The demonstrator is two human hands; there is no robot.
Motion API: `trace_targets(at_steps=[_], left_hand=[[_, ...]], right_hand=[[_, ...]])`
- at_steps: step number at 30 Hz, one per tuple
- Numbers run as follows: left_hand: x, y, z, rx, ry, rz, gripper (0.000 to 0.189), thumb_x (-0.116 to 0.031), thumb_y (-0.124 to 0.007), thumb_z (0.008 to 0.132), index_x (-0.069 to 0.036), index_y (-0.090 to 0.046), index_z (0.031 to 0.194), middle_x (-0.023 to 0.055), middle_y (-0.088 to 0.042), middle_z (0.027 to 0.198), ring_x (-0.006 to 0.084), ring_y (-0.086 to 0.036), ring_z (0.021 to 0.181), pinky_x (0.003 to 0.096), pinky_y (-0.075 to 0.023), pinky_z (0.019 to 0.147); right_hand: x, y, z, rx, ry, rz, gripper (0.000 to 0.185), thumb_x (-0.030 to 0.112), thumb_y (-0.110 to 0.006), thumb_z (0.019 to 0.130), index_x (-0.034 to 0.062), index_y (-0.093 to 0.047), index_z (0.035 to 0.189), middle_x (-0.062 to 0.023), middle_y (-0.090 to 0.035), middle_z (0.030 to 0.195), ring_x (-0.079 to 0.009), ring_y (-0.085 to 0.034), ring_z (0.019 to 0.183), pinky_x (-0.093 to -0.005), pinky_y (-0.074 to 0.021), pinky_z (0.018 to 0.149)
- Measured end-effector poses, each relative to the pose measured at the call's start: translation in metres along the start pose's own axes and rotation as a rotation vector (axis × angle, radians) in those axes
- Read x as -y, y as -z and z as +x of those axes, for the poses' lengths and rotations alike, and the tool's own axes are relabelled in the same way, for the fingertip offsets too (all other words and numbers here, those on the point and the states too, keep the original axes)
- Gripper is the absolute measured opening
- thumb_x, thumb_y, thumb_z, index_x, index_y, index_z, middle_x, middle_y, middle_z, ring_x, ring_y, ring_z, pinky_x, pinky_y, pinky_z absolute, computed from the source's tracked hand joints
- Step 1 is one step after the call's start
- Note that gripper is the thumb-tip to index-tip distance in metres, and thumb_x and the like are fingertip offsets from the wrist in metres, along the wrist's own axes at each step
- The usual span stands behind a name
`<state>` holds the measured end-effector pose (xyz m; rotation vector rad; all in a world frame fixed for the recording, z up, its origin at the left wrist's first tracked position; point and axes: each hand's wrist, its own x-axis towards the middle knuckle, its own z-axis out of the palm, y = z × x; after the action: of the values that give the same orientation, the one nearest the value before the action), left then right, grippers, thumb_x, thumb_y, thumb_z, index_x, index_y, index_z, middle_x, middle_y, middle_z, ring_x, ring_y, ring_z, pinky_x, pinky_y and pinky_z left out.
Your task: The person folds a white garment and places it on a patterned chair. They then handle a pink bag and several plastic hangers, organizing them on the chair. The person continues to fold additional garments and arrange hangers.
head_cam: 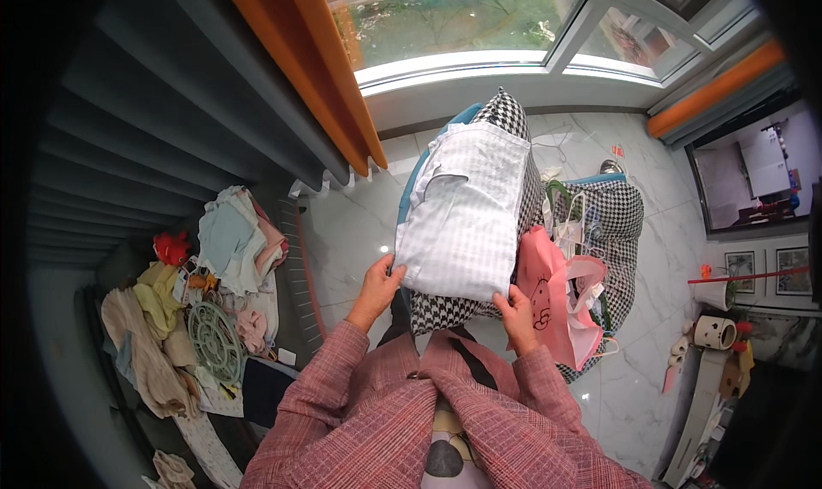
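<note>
A pale grey-and-white checked cloth garment (465,213), folded into a long rectangle, lies over a black-and-white houndstooth cushion or seat (443,312) with a blue edge. My left hand (379,286) pinches its near left corner between thumb and fingers. The near right corner is gripped by my right hand (519,315) in the same way. A small curved opening or fold shows on the garment's upper left part. Just right of my right hand stands a pink bag (546,296) with a cartoon face.
A second houndstooth seat (620,232) holds the bag and several hangers. At left, folded clothes (234,238), a round green plastic rack (215,341) and loose garments lie piled. An orange curtain (321,58) hangs by the window. A low cabinet (697,418) stands at right.
</note>
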<state>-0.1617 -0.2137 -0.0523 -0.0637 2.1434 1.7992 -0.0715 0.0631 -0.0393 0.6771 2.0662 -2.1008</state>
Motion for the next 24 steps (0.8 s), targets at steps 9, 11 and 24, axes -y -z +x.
trace_targets(at_steps=[9,11,24], left_hand=[[0.04,0.01,0.018,-0.042,0.03,-0.007,0.017,-0.017,-0.056,0.095,0.0,-0.056,0.097,0.0037,-0.056,0.082,0.0127,-0.051,0.078,0.0271,-0.0431,0.072],[0.035,0.012,0.004,-0.105,-0.008,0.071,0.026,-0.017,-0.063,0.09,-0.001,-0.055,0.108,0.0086,-0.057,0.092,0.0192,-0.054,0.087,0.0312,-0.0436,0.077],[-0.024,-0.039,0.001,0.1,-0.717,1.19,0.069,0.0,-0.065,0.07,-0.007,-0.046,0.137,0.0158,-0.042,0.14,0.0336,-0.038,0.135,0.0501,-0.0282,0.113]], right_hand=[[-0.042,0.017,0.014,0.033,0.012,-0.08,0.015,0.011,-0.064,0.088,0.0004,-0.061,0.097,0.0006,-0.055,0.088,-0.0088,-0.052,0.082,-0.0259,-0.0449,0.075],[-0.023,0.016,0.005,0.051,-0.015,-0.081,0.016,0.012,-0.063,0.089,0.0001,-0.061,0.1,-0.0032,-0.058,0.096,-0.0113,-0.055,0.088,-0.0276,-0.0471,0.077],[0.01,-0.041,0.016,-0.004,0.911,-1.316,0.051,0.006,-0.055,0.084,0.0111,-0.051,0.135,-0.0147,-0.05,0.138,-0.0309,-0.048,0.128,-0.0493,-0.0353,0.108]])
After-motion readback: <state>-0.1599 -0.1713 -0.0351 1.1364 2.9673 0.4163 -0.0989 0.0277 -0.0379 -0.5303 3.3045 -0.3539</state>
